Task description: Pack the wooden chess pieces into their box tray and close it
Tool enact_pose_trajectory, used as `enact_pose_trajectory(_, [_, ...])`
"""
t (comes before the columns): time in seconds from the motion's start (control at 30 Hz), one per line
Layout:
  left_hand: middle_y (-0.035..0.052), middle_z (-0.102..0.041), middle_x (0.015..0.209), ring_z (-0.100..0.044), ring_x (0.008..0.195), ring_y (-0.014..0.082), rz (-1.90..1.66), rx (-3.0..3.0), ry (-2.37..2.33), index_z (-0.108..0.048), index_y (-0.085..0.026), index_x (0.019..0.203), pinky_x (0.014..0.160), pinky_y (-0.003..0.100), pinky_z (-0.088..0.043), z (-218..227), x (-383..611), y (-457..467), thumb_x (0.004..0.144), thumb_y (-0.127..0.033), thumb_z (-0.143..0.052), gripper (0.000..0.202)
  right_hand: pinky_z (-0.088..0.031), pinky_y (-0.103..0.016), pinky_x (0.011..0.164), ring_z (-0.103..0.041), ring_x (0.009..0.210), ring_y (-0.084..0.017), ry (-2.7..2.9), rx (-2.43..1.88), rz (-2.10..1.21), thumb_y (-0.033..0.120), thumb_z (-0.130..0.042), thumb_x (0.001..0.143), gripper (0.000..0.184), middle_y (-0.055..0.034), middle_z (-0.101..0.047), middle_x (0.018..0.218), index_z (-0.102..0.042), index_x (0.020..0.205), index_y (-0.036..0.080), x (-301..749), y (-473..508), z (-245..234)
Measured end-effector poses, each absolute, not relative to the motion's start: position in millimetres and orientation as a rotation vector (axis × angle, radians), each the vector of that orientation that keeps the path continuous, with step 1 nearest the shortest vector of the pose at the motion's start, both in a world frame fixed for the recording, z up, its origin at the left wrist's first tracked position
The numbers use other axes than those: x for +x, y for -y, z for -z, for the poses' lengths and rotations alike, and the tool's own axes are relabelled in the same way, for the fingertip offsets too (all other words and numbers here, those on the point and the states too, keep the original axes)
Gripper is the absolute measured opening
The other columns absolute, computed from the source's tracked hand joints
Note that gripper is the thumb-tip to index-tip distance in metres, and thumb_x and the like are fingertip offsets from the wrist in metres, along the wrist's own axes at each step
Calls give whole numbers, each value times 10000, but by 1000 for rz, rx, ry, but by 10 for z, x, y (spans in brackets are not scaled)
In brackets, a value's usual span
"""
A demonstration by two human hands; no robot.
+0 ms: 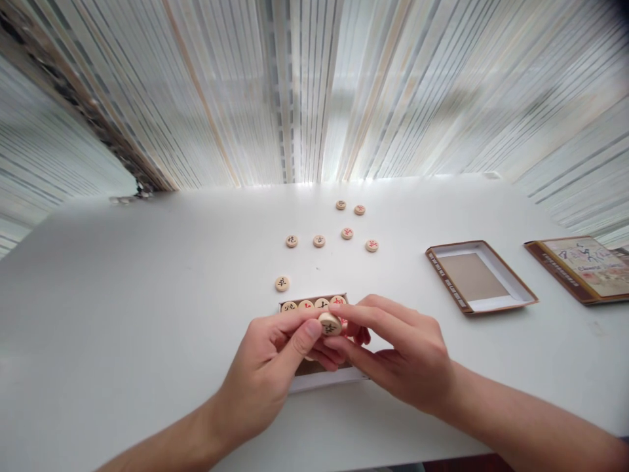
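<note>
Game piece (329,324), clamped btwn the fingertips of L hand (270,367) and R hand (403,347) above the open box (324,380), is prob. light, rigid & a bit slick: grip by rim, thumb opp. fingers.

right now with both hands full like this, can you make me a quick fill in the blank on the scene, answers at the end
1. The left hand and the right hand hold a piece whose mark is ____.
2. Beyond the box, the white table bears ____ loose pieces.
3. Among those, the number with red marks is ____.
4. The open tray lies on the ____ hand's side of the table.

Missing words: black; seven; three; right
</note>
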State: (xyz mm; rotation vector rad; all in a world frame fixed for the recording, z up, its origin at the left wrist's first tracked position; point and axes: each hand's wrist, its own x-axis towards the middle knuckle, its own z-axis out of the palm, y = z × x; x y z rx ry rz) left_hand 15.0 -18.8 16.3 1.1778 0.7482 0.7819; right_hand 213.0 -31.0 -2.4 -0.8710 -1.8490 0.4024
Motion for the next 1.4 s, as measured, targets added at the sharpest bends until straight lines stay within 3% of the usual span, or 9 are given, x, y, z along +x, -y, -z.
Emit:
enact_pose_trajectory(0.27, [60,-822,885,-783,745,151,-806,1190,-808,-829,-161,1035,730,213,-658,-182,120,148,1019,-290,-657,215,-605,-266,608,-659,651,-128,1849,-881,-511,129,-755,918,230,-73,-735,916,-759,1139,192,2182,269,-20])
enact_pose_trajectory(0.47, [57,-819,845,-774,737,151,-820,1303,-842,-831,-159,997,677,199,-640,-178,119,137,1008,-284,-664,208,-630,-265,624,-690,720,-136,1944,-826,-545,139,-720,941,265,-80,-724,1009,-763,1192,210,2201,245,-49])
enact_pose_trajectory(0.63, [49,-826,923,-766,771,141,-807,1226,-776,-830,-183,1034,715,198,-640,-155,131,144,978,-253,-709,151,-579,-261,569,-652,625,-128,1955,-855,-329,205,-812,903,173,-64,-714,859,-762,1065,169,2182,268,-9])
enact_pose_trajectory(0.73, [55,-820,976,-769,852,151,-824,1212,-772,-820,-179,1033,772,206,-639,-135,131,147,973,-243,-718,134,-578,-272,570,-647,628,-136,1960,-823,-346,256,-851,874,267,-67,-702,851,-744,1091,142,2179,267,26])
enact_pose_trajectory(0.87, [42,-797,874,-745,774,144,-811,1218,-824,-721,-169,1194,725,223,-634,-122,99,128,966,-262,-733,246,-600,-262,612,-667,644,-117,1956,-772,-571,110,-768,890,318,-88,-710,933,-730,1206,116,2189,242,30])
enact_pose_trajectory(0.97, [15,-771,815,-723,725,139,-784,1232,-859,-591,-197,1327,673,224,-614,-127,68,116,968,-299,-735,400,-592,-242,611,-678,637,-111,1940,-770,-688,73,-739,882,261,-63,-727,883,-750,1136,132,2196,232,-5])
enact_pose_trajectory(1.13, [5,-744,816,-713,739,145,-795,1443,-860,-572,-212,1335,692,245,-591,-114,22,109,998,-314,-685,370,-555,-232,587,-657,609,-108,1980,-828,-680,134,-782,879,120,-33,-716,779,-723,983,133,2182,252,-51])
enact_pose_trajectory(1.4, [-12,-714,745,-696,658,144,-894,1721,-920,-636,-167,1250,646,262,-565,-113,-25,49,992,-330,-670,307,-494,-233,563,-583,605,-110,2060,-879,-554,103,-738,876,154,-15,-662,761,-681,1009,155,2124,316,-67])
